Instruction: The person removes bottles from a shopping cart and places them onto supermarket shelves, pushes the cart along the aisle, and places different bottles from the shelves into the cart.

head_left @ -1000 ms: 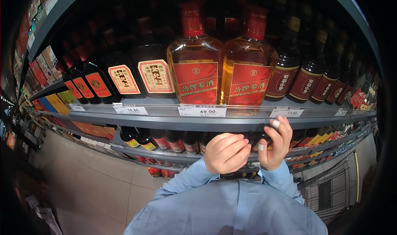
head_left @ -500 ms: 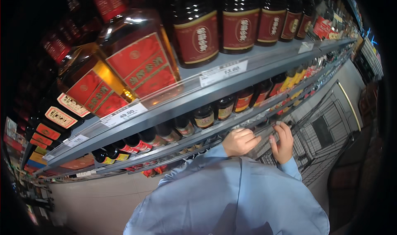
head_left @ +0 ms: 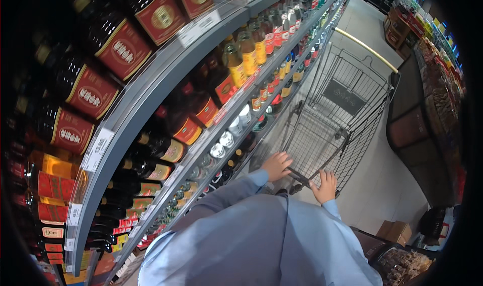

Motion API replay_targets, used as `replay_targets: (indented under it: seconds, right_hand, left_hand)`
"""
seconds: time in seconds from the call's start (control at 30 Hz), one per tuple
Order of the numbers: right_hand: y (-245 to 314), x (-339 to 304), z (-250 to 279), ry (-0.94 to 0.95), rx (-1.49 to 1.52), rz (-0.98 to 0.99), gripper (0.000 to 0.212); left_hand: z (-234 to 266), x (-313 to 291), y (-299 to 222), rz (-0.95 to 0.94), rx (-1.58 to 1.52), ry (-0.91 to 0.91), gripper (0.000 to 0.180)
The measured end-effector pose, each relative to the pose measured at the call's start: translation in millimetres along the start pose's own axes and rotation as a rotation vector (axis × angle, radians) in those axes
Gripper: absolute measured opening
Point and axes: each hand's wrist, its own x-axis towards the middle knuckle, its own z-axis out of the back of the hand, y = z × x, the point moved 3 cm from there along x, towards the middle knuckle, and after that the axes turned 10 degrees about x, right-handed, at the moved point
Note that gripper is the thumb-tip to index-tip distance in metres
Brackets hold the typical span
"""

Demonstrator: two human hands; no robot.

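Observation:
A wire shopping cart (head_left: 347,97) stands in front of me, its yellow bar at the far end. At its near end, my left hand (head_left: 275,166) is beside the left corner with fingers stretched forward. My right hand (head_left: 324,186) is at the right corner, thumb spread from the fingers. Neither hand shows anything held; whether the fingertips touch the cart's dark near rim (head_left: 300,177) I cannot tell. The wire basket shows no goods in it.
Along my left runs a shelf (head_left: 123,107) of bottles, dark ones with red labels (head_left: 121,49) on top and smaller bottles (head_left: 249,49) lower down. On the right stand a dark curved display (head_left: 415,102), a cardboard box (head_left: 394,232) and a bin of packaged goods (head_left: 402,266).
My view has turned right along the aisle, so the cart now lies ahead instead of at the right. My hands have moved apart and lower, and the left fingers have straightened.

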Motion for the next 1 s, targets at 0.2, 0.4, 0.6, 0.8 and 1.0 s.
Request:
replay_targets:
  seconds: [0.2,0.4,0.6,0.8,1.0]
  right_hand:
    - [-92.2,-40.6,-15.0,0.214,-0.132,-0.236,0.077]
    - [-145.4,-39.4,-32.3,0.384,-0.151,-0.135,0.070]
    - [-179.0,-23.6,-57.8,0.850,-0.211,-0.318,0.049]
    - [-181.9,-5.9,-54.9,0.841,-0.175,-0.382,0.047]
    - [-182.6,22.4,-47.7,0.685,-0.117,-0.262,0.051]
  left_hand:
    - [-74.7,29.5,-7.3,-0.061,0.049,0.123,0.033]
    - [-89.5,59.2,-19.0,0.032,0.163,0.528,0.041]
    - [-100.8,83.5,-33.3,0.005,0.073,0.663,0.047]
    - [-99.9,108.1,-24.8,0.010,0.104,0.869,0.062]
    - [-96.0,140.0,-8.0,0.040,0.125,0.877,0.065]
